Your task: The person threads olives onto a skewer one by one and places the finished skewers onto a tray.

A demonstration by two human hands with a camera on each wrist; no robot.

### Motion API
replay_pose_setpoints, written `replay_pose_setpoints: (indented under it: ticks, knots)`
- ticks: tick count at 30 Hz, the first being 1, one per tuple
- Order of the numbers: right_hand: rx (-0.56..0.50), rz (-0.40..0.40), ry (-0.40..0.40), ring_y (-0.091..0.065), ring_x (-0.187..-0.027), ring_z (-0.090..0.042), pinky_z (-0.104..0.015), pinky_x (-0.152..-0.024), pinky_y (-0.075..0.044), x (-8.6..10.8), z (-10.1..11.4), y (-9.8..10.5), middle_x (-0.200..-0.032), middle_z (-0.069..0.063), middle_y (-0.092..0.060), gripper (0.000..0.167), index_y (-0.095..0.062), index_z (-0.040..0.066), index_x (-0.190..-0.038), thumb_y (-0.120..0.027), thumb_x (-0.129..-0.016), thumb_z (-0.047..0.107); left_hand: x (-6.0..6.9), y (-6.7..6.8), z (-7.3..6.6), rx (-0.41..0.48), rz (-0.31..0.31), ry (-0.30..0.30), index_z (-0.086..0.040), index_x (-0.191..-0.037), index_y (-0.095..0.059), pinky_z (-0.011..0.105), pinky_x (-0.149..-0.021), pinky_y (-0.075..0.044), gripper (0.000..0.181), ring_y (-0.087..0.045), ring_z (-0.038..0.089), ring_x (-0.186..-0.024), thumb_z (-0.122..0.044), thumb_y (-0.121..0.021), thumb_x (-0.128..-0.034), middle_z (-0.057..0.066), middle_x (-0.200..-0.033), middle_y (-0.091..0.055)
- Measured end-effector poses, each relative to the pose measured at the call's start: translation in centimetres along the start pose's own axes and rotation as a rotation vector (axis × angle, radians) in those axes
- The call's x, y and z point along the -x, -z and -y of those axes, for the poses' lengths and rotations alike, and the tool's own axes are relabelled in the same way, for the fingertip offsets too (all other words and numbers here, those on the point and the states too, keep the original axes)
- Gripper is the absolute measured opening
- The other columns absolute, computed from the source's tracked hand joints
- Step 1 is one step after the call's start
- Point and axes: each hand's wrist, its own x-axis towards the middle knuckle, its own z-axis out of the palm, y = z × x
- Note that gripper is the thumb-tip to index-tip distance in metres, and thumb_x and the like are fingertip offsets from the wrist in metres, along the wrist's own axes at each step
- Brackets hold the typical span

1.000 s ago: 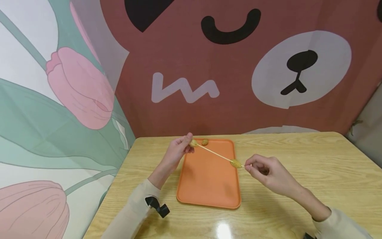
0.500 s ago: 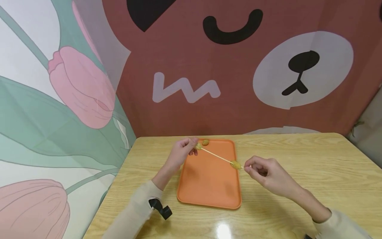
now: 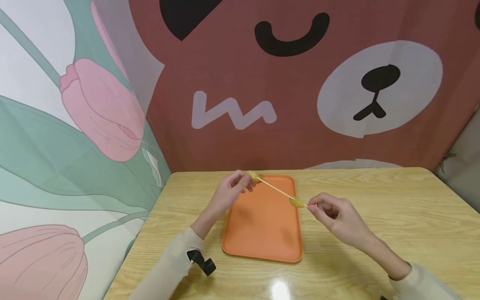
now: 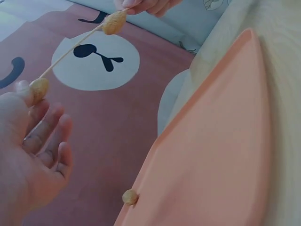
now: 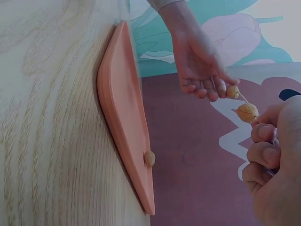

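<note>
A thin pale skewer (image 3: 276, 188) slants between the two hands above an orange tray (image 3: 262, 225). My left hand (image 3: 226, 191) pinches a yellow-brown lump (image 3: 253, 176) at the skewer's upper left end; in the left wrist view this lump (image 4: 39, 89) lies at the thumb, other fingers loosely bent. A second lump (image 3: 297, 202) is threaded near the other end, just beyond the fingertips of my right hand (image 3: 343, 218), which pinches the skewer's tip. In the right wrist view that lump (image 5: 247, 113) looks rough and rounded.
Another small lump (image 4: 130, 197) rests at the tray's far edge; the right wrist view shows it (image 5: 149, 158) too. The wooden table (image 3: 375, 200) extends around the tray, against a wall covering (image 3: 292, 146) printed with a bear face.
The left hand has moved slightly right, with its lump now over the tray's far edge, hiding the loose lump in the head view. The right hand has barely moved.
</note>
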Motion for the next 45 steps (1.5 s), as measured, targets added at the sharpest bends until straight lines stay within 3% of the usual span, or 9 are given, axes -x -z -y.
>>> replay_pose_setpoints:
  ticks: [4,9,12,17,23,29,36,45]
  knots:
    - [-0.019,-0.001,0.041,-0.032,-0.046,-0.007,-0.029,-0.038,-0.029,0.2,-0.4,-0.1,-0.061,0.008,-0.044,0.031,-0.069,0.017,-0.103,-0.066,-0.093,-0.013,0.0,-0.4,0.3,0.092,0.012,0.005,-0.011,-0.124,-0.068,0.047,-0.091,-0.053,0.03,-0.069,0.029,-0.099,-0.032,-0.058,-0.1058,0.014,-0.112,-0.071]
    - [-0.025,0.015,0.043,-0.033,-0.047,-0.006,-0.028,-0.038,-0.03,0.2,-0.7,-0.3,-0.062,0.009,-0.046,0.031,-0.069,0.016,-0.104,-0.065,-0.093,-0.013,0.2,-0.9,0.3,0.294,-0.061,0.048,-0.013,-0.135,-0.066,0.044,-0.096,-0.052,0.039,-0.068,0.03,-0.103,-0.031,-0.068,-0.1006,0.014,-0.115,-0.071]
    - [-0.016,0.024,0.031,-0.034,-0.047,-0.006,-0.027,-0.039,-0.031,0.1,-0.6,-0.4,-0.063,0.009,-0.047,0.03,-0.068,0.016,-0.104,-0.066,-0.094,-0.012,0.4,-1.0,0.0,0.343,-0.085,0.055,-0.007,-0.132,-0.067,0.042,-0.095,-0.052,0.04,-0.067,0.026,-0.1,-0.028,-0.071,-0.0984,0.016,-0.118,-0.069]
    - [-0.004,0.046,0.002,-0.035,-0.049,-0.005,-0.025,-0.041,-0.033,0.2,-0.3,-0.3,-0.064,0.01,-0.047,0.027,-0.067,0.018,-0.104,-0.066,-0.096,-0.008,0.6,-0.8,-0.4,0.347,-0.092,0.091,-0.002,-0.121,-0.071,0.036,-0.09,-0.054,0.036,-0.066,0.02,-0.093,-0.026,-0.077,-0.0943,0.016,-0.118,-0.069]
    - [-0.028,0.069,0.027,-0.033,-0.048,-0.005,-0.026,-0.041,-0.032,0.2,-0.2,-0.6,-0.063,0.009,-0.045,0.028,-0.067,0.018,-0.105,-0.065,-0.096,-0.009,0.8,-0.6,-0.3,0.345,-0.033,0.083,-0.002,-0.111,-0.074,0.037,-0.09,-0.054,0.027,-0.064,0.02,-0.09,-0.022,-0.077,-0.0943,0.017,-0.123,-0.068]
    - [-0.065,0.077,0.034,-0.033,-0.049,-0.005,-0.026,-0.041,-0.032,0.3,-0.6,-1.3,-0.063,0.008,-0.045,0.029,-0.066,0.017,-0.104,-0.063,-0.096,-0.011,0.9,-1.2,-0.1,0.346,-0.015,0.088,-0.004,-0.103,-0.074,0.039,-0.089,-0.055,0.022,-0.063,0.019,-0.086,-0.023,-0.079,-0.0929,0.013,-0.106,-0.071]
    - [-0.097,0.054,0.009,-0.034,-0.048,-0.005,-0.024,-0.038,-0.031,0.1,-0.5,-2.4,-0.063,0.007,-0.048,0.025,-0.066,0.016,-0.104,-0.062,-0.098,-0.009,0.9,-1.6,0.1,0.316,-0.017,0.083,-0.002,-0.104,-0.075,0.039,-0.088,-0.055,0.023,-0.063,0.021,-0.087,-0.022,-0.079,-0.093,0.012,-0.105,-0.071]
    - [-0.06,0.011,0.014,-0.033,-0.049,-0.001,-0.023,-0.039,-0.029,-0.4,-0.7,-3.8,-0.061,0.008,-0.048,0.027,-0.065,0.013,-0.101,-0.062,-0.095,-0.014,1.0,-2.4,0.4,0.266,-0.011,0.138,-0.004,-0.104,-0.076,0.041,-0.09,-0.055,0.024,-0.065,0.022,-0.089,-0.024,-0.079,-0.0926,0.013,-0.103,-0.071]
